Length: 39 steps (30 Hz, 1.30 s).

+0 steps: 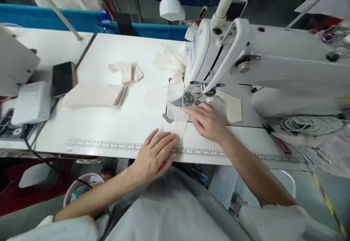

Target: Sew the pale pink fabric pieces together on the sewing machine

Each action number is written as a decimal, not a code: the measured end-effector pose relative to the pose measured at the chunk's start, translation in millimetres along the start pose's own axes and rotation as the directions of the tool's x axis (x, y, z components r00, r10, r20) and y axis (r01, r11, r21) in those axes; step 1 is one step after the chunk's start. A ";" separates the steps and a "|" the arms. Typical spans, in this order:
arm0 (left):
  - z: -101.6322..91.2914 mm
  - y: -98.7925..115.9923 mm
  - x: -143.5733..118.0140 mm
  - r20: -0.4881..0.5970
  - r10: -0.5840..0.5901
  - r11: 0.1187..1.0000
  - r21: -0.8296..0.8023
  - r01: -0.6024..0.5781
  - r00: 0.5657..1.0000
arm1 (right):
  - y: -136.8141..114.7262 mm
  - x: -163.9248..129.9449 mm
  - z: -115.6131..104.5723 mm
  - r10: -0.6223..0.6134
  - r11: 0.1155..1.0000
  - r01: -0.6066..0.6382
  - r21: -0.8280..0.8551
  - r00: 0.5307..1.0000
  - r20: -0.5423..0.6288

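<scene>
A thin whitish strip of fabric runs from under the presser foot of a white sewing machine toward the table's front. My left hand lies flat over the printed ruler, fingers stretched out, its fingertips at the strip's near end. Closer to the needle, my right hand rests with straight fingers on the strip's right edge; its thumb is bent below them. More sheer pale fabric is bunched behind and left of the foot.
Folded pale pink pieces and a smaller folded bundle lie on the left of the table. A cream piece is under the machine arm. Dark-tipped snips and a coil of cord sit at the right.
</scene>
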State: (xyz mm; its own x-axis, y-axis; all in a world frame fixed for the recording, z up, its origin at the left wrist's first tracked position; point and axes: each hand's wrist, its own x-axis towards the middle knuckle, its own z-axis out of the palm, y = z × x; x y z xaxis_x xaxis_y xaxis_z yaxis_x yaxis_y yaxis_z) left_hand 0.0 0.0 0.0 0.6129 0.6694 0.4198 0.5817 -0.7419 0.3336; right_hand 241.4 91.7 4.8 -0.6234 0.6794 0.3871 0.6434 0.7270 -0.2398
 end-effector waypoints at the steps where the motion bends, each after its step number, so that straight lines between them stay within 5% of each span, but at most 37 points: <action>1: 0.6 0.1 -2.5 -0.012 -0.009 1.000 0.003 0.009 1.000 | 0.0 -0.8 -0.3 -0.004 1.000 0.004 0.000 1.000 -0.001; 14: 6.8 9.5 -2.9 0.065 0.014 0.999 0.044 -0.017 0.998 | -11.2 -0.1 0.6 -0.103 0.993 0.098 0.067 0.991 0.080; 28: -14.8 19.0 -53.0 -0.031 -0.126 0.991 0.046 0.127 0.992 | -37.6 9.0 7.7 -0.260 0.964 0.247 0.094 0.953 0.154; 39: -16.0 20.0 -60.6 -0.097 -0.222 0.970 0.083 0.230 0.970 | -49.9 53.8 30.4 -0.359 0.924 0.378 -0.052 0.908 0.214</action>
State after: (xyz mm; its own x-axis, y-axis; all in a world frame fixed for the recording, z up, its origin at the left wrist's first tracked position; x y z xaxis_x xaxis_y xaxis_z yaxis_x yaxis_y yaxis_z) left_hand -34.0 -56.0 -5.2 0.4135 0.8102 0.4155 0.7495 -0.5620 0.3500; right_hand 162.2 95.0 10.4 -0.8924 0.3774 0.2474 0.3826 0.9235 -0.0289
